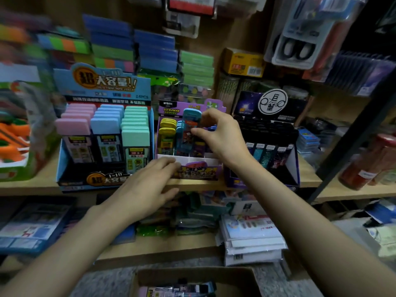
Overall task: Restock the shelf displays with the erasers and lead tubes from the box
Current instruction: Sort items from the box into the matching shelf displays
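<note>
A purple display box point(218, 169) stands on the wooden shelf point(308, 176), holding rows of yellow, blue and dark lead tubes. My right hand point(220, 133) pinches a blue-capped lead tube point(189, 127) upright over the box's middle row. My left hand point(147, 187) rests with straight fingers on the box's front left corner. At the bottom edge is the cardboard box point(141, 277), with several packaged tubes inside.
A large blue display point(62, 159) of pink, blue and green tubes stands to the left. A dark display point(293, 166) of tubes stands to the right. Sticky notes and hanging packs fill the back wall. A lower shelf holds stacked packets point(250, 241).
</note>
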`<state>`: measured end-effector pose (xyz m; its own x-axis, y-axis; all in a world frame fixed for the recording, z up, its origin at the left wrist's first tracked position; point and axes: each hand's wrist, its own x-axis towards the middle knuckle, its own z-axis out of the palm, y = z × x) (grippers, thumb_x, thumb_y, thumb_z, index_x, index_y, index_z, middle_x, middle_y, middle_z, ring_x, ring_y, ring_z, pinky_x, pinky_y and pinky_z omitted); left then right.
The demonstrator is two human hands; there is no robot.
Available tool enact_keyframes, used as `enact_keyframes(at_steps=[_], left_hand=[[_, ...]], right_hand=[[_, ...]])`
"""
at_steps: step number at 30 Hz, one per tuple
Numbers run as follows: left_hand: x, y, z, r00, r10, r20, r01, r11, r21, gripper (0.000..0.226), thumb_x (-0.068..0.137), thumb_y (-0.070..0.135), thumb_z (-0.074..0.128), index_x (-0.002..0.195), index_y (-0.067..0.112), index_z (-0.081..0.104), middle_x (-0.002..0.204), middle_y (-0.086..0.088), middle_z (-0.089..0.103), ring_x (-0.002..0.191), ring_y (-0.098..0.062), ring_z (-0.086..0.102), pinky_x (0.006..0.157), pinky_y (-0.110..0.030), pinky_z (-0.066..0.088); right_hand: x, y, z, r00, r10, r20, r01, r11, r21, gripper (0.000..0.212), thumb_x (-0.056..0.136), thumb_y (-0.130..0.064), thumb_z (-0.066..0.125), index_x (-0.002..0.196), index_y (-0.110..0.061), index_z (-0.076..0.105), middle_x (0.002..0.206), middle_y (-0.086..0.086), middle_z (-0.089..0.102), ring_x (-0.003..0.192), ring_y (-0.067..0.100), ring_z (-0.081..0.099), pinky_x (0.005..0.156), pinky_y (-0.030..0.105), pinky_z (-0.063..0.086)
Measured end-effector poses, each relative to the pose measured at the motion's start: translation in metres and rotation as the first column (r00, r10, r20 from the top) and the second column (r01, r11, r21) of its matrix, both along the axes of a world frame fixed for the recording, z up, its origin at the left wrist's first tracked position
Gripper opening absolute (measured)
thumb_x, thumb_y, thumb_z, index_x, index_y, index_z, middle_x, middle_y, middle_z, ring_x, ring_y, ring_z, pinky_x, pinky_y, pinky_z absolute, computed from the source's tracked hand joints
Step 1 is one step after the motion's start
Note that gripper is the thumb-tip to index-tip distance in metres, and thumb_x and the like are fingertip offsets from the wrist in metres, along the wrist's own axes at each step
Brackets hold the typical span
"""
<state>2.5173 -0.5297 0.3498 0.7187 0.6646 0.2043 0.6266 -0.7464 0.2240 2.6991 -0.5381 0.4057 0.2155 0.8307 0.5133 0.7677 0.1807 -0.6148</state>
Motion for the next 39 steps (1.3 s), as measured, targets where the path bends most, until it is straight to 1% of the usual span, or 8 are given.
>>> enact_keyframes(at_steps=[4,9,13,16,20,24,31,39], left_hand=[[-0.001,0.002,-0.001,1.0,-0.015,0.018,0.015,1.0,-0.025,0.059,0.091,0.039,0.053,0.144,0.026,0.029,0.149,0.008,0.027,0.136,-0.009,0.025,0.107,-0.028,0.033],[-0.001,0.003,-0.002,1.0,-0.012,-0.005,0.012,0.999,-0.05,0.06,0.091,0.039,0.053,0.144,0.026,0.028,0.153,0.006,0.022,0.138,-0.012,0.022,0.108,-0.032,0.033],[-0.002,0.002,-0.002,1.0,-0.02,-0.01,0.02,0.998,-0.056,0.058,0.091,0.039,0.053,0.143,0.023,0.032,0.155,0.004,0.019,0.139,-0.013,0.022,0.108,-0.033,0.033],[-0.003,0.001,-0.001,0.999,-0.041,0.008,0.042,0.999,-0.032,0.054,0.092,0.038,0.053,0.14,0.02,0.036,0.152,0.002,0.023,0.139,-0.015,0.024,0.11,-0.033,0.031],[-0.01,-0.007,0.004,0.995,-0.083,0.052,0.083,0.997,0.009,0.041,0.093,0.036,0.052,0.13,0.021,0.046,0.136,0.004,0.041,0.125,-0.013,0.038,0.101,-0.032,0.037],[-0.022,-0.018,0.002,0.995,-0.094,0.018,0.094,0.995,-0.021,0.031,0.094,0.038,0.048,0.122,0.024,0.051,0.116,0.007,0.053,0.108,-0.011,0.051,0.085,-0.03,0.045],[-0.04,-0.031,-0.075,0.965,-0.08,-0.249,-0.019,0.929,-0.369,0.021,0.094,0.037,0.051,0.111,0.025,0.056,0.105,0.004,0.064,0.092,-0.014,0.06,0.079,-0.034,0.05],[-0.051,-0.106,-0.264,0.971,0.174,-0.164,-0.238,0.624,-0.744,0.013,0.087,0.0,0.059,0.1,-0.001,0.059,0.096,-0.021,0.061,0.086,-0.021,0.054,0.07,-0.024,0.037]], right_hand=[[0.002,0.007,-0.004,0.985,-0.073,0.154,0.083,0.995,-0.063,0.026,0.083,-0.028,0.07,0.104,-0.014,0.063,0.102,0.003,0.056,0.104,0.019,0.043,0.086,0.027,0.035],[-0.006,0.01,0.004,0.994,0.02,-0.107,-0.027,0.998,-0.061,0.02,0.077,-0.016,0.075,0.068,-0.019,0.058,0.071,-0.003,0.056,0.076,0.013,0.053,0.071,0.025,0.046],[-0.006,0.017,-0.004,0.963,-0.119,0.241,0.165,0.969,-0.182,0.025,0.078,-0.034,0.074,0.093,-0.015,0.067,0.107,0.011,0.055,0.111,0.03,0.043,0.092,0.039,0.039],[-0.011,0.019,-0.012,0.834,-0.212,0.509,0.284,0.957,-0.066,0.045,0.078,-0.037,0.072,0.109,-0.011,0.053,0.117,0.011,0.05,0.113,0.032,0.04,0.089,0.041,0.036],[-0.014,0.015,-0.019,0.763,-0.19,0.618,0.258,0.966,-0.021,0.057,0.078,-0.04,0.072,0.118,-0.011,0.043,0.12,0.01,0.047,0.112,0.031,0.04,0.087,0.04,0.037],[-0.011,-0.004,-0.007,0.81,-0.137,0.57,0.184,0.983,-0.024,0.052,0.08,-0.043,0.068,0.117,-0.012,0.048,0.117,0.01,0.046,0.109,0.03,0.039,0.087,0.038,0.036],[0.012,-0.097,-0.055,0.895,0.137,0.425,-0.03,0.968,-0.248,0.02,0.085,-0.021,0.064,0.101,-0.01,0.058,0.096,0.003,0.048,0.098,0.026,0.047,0.079,0.033,0.036],[0.032,-0.199,-0.222,0.975,0.191,0.11,-0.025,0.592,-0.805,0.015,0.089,-0.015,0.057,0.102,-0.007,0.06,0.105,0.011,0.063,0.099,0.026,0.058,0.072,0.022,0.035]])
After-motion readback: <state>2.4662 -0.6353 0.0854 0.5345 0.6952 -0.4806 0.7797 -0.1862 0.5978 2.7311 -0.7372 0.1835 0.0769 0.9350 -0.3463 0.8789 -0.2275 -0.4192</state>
